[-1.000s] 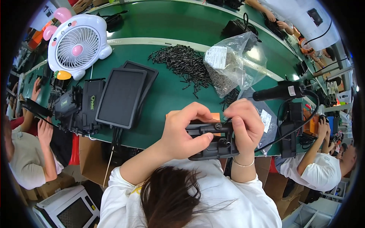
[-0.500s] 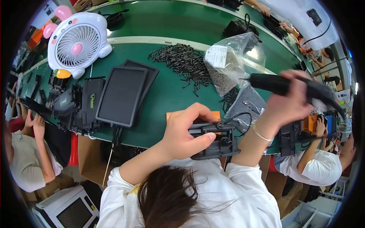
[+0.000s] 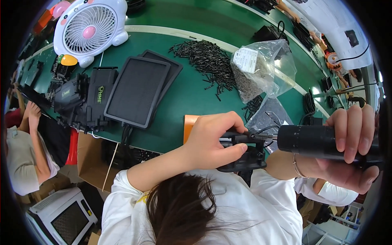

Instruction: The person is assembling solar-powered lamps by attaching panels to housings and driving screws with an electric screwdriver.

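My left hand (image 3: 218, 139) is closed round a black plastic housing (image 3: 245, 163), fingers over its top and thumb along the near side. A thin cable loops from the housing's right end. Wrapped in my right hand (image 3: 353, 143) is a black electric screwdriver (image 3: 306, 141), lying level and aimed left. Its bit reaches the housing's right end; whether it sits on a screw I cannot tell. Under my left hand an orange block (image 3: 189, 127) shows in part. Beyond lie a heap of small black ribbed pieces (image 3: 208, 61) and a clear bag (image 3: 247, 83) of small grey parts.
Two flat black panels (image 3: 136, 92) overlap on the green table, beside dark cases (image 3: 100, 94) at left. A white-and-pink fan (image 3: 87, 32) stands at the far left. A grey bag (image 3: 267, 116) lies near the screwdriver. Co-workers sit at both sides; a cardboard box (image 3: 94, 163) is below the table.
The screwdriver has come down from above right, and its bit is now at the housing's right end. My left hand still holds the housing. The whole view has shifted slightly.
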{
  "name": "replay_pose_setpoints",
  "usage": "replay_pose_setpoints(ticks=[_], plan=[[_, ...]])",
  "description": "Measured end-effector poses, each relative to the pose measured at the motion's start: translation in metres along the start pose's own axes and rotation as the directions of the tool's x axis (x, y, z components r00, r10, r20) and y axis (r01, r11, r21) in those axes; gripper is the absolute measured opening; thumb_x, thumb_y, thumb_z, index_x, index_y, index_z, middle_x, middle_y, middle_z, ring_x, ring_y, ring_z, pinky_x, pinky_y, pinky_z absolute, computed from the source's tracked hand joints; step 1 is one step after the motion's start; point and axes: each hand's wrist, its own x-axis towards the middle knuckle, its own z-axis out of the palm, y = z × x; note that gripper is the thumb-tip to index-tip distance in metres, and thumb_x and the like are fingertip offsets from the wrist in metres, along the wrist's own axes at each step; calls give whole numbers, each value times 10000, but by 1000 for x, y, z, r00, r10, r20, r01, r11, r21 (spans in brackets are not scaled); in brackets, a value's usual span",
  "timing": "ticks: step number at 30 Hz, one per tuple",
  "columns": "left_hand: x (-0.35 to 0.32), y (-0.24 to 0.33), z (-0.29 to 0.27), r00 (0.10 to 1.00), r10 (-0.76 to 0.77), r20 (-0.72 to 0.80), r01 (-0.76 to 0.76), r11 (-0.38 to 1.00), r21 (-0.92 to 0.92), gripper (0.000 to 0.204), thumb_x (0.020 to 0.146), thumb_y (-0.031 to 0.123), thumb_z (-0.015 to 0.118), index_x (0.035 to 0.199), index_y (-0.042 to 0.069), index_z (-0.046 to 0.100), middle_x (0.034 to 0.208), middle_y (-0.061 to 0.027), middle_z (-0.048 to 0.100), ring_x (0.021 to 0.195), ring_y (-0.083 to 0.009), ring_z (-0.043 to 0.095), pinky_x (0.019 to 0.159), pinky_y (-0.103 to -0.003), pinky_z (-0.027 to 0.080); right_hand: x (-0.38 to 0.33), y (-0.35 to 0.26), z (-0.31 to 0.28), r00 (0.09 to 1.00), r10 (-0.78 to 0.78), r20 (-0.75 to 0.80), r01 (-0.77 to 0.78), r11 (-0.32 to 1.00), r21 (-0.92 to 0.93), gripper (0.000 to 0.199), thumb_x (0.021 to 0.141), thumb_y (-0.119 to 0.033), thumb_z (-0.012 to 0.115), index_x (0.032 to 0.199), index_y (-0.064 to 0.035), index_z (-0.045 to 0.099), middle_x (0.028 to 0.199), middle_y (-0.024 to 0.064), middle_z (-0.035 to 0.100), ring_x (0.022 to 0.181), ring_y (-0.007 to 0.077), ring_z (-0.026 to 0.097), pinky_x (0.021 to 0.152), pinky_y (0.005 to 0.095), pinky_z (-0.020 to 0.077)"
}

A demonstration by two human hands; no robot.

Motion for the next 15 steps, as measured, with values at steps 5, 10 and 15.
replay_pose_setpoints(ticks=[5,10,15], plan=[[1,-2,2,1000,17,-21,-17,1000,-23,280,710,157,725,903,18,579,907,-120,700,761,-213,678,693,-309,523,-1,4,-4,999,-9,31,10,1000,-15,430,691,-178,789,958,-30,486,866,27,489,686,101,523,666,244,412],[-1,-2,2,1000,-9,-6,8,1000,-15,285,713,156,730,911,19,576,912,-119,691,789,-216,673,713,-313,519,3,1,3,1000,0,1,0,1000,32,386,676,-158,777,875,-42,467,851,26,489,670,99,520,669,239,410],[-1,-2,1,1000,-7,7,7,1000,-22,285,718,150,727,916,13,574,915,-124,686,802,-218,671,724,-313,518,1,-5,1,1000,30,-2,-30,998,60,377,660,-145,778,800,-68,437,824,23,482,645,101,508,666,238,413]])
